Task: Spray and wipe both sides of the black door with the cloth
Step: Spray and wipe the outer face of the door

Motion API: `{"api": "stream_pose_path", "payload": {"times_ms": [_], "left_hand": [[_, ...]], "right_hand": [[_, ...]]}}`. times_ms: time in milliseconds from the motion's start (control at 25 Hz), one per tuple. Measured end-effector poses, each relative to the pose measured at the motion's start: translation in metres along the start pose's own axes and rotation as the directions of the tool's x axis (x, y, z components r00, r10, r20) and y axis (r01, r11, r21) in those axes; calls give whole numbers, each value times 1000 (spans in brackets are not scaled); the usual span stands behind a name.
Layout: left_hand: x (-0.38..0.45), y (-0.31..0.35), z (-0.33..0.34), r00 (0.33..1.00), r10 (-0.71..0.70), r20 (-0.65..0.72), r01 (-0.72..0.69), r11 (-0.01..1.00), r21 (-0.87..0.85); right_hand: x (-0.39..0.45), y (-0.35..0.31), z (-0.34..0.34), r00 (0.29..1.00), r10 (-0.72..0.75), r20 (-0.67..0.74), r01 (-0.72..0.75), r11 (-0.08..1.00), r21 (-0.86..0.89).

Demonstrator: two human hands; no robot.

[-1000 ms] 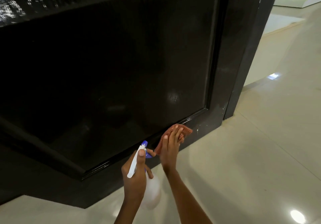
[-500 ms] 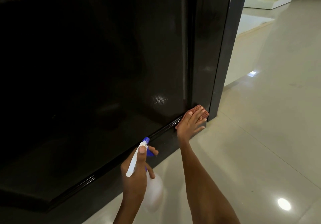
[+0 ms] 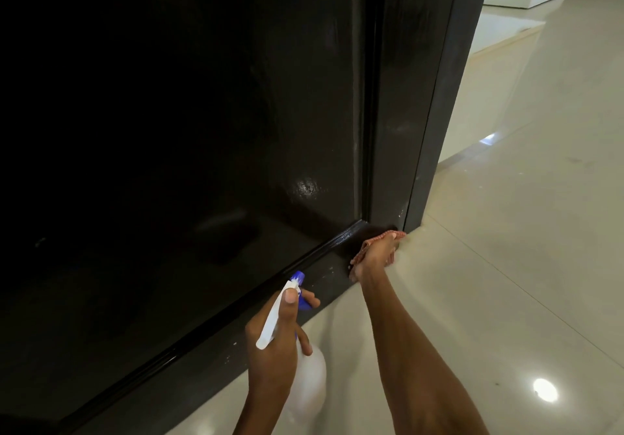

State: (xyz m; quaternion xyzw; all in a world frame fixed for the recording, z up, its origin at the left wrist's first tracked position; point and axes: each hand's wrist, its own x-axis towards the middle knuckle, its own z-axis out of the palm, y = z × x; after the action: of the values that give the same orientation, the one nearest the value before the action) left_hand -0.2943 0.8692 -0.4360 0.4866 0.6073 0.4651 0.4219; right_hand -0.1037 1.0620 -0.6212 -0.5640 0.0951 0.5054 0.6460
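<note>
The tall glossy black door (image 3: 209,137) fills most of the scene, its dark recessed panel framed by a shiny raised moulding that runs along the bottom and up the right side, and its lower rail meets the pale, polished tiled floor (image 3: 506,266). Down at the bottom right corner of the door, the person's right hand (image 3: 373,255) presses a reddish-pink woven cloth (image 3: 393,236) flat against the lower rail, just above the floor and next to the door's outer edge. The fingers lie on top of the cloth and reach toward the corner; they look fairly straight, though blur there keeps me from telling whether they are spread or together. The cloth peeks out past the fingertips and along the side of the hand. Nearer, the left hand (image 3: 277,340) grips a translucent white plastic spray bottle with a white trigger head and blue nozzle (image 3: 310,380), held just off the door's lower rail and above the floor. Its thumb lies along the top of the white head, the index finger curls onto the blue trigger, and the other fingers wrap the neck; the nozzle points up toward the door. Small pale flecks dot the lower rail between the two hands. A round light glare shines on the floor at lower right.
</note>
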Motion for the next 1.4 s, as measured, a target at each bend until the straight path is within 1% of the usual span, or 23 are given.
{"api": "stream_pose_path", "payload": {"times_ms": [40, 80, 120, 160, 200, 240, 280, 320, 360, 400, 440, 480, 520, 560, 600, 680, 760, 840, 920, 1000, 1160, 1320, 1400], "left_hand": [[3, 0, 5, 1000, 7, 5, -7, 1000, -12], [6, -1, 9, 1000, 21, 2, -21, 1000, -16], [9, -1, 12, 999, 38, 9, -38, 999, -16], [14, -2, 16, 998, 57, 24, -56, 998, -6], [17, -4, 19, 997, 67, 34, -67, 998, 2], [20, -5, 22, 997, 69, 37, -70, 998, 7], [23, -8, 24, 997, 68, 38, -68, 998, 11], [26, -9, 27, 997, 64, 41, -64, 998, 16], [28, -11, 28, 998, 54, 37, -55, 998, 22], [27, -12, 30, 998, 46, 38, -47, 998, 31], [26, -14, 31, 998, 45, 38, -46, 998, 35], [24, -15, 31, 998, 39, 43, -41, 998, 42], [23, -19, 31, 999, 30, 45, -32, 998, 57], [21, -22, 29, 999, 15, 38, -18, 997, 71], [18, -26, 26, 1000, -1, 31, -2, 996, 86], [12, -30, 17, 1000, -21, 21, 19, 993, 115], [5, -36, 4, 999, -44, -19, 46, 990, 131], [3, -42, -2, 996, -68, -58, 75, 989, 128], [4, -48, -10, 982, -140, -128, 154, 982, 109], [4, -56, -21, 964, -207, -167, 227, 967, 113], [-4, -71, -47, 949, -252, -188, 287, 939, 192], [-9, -80, -65, 916, -351, -195, 383, 909, 165], [-11, -79, -72, 918, -354, -180, 382, 911, 154]], "right_hand": [[-10, -16, 7, 990, -138, -6, 138, 990, -29], [-22, -30, 16, 946, -323, 4, 323, 945, -61], [-37, -46, 25, 858, -512, 40, 513, 855, -79], [-47, -58, 33, 764, -643, 58, 644, 755, -125], [-52, -64, 40, 690, -720, 74, 722, 677, -146], [-52, -67, 41, 649, -756, 84, 759, 635, -145], [-45, -62, 36, 652, -754, 82, 756, 639, -143], [-33, -54, 27, 698, -713, 70, 714, 685, -143], [-15, -40, 13, 790, -612, 40, 611, 780, -135], [1, -25, -2, 894, -447, 29, 447, 889, -99], [15, -10, -17, 969, -244, 37, 246, 966, -72], [21, 3, -27, 995, -65, 69, 70, 995, -71], [31, 17, -32, 993, 47, 109, -36, 994, -99], [48, 37, -35, 984, 84, 155, -67, 991, -112], [60, 54, -36, 976, 97, 192, -77, 991, -111], [68, 86, -33, 973, 100, 210, -70, 987, -147], [41, 108, -36, 965, 110, 237, -75, 985, -154], [-34, 87, -37, 957, 136, 256, -108, 987, -122], [-66, 78, -39, 967, 115, 230, -100, 992, -73], [-77, 77, -37, 969, 82, 234, -83, 997, -4], [-98, 86, -27, 970, -5, 242, -13, 997, 72], [-108, 94, -20, 971, -37, 237, 16, 996, 91], [-105, 101, -20, 962, -37, 269, 18, 997, 71]]}}
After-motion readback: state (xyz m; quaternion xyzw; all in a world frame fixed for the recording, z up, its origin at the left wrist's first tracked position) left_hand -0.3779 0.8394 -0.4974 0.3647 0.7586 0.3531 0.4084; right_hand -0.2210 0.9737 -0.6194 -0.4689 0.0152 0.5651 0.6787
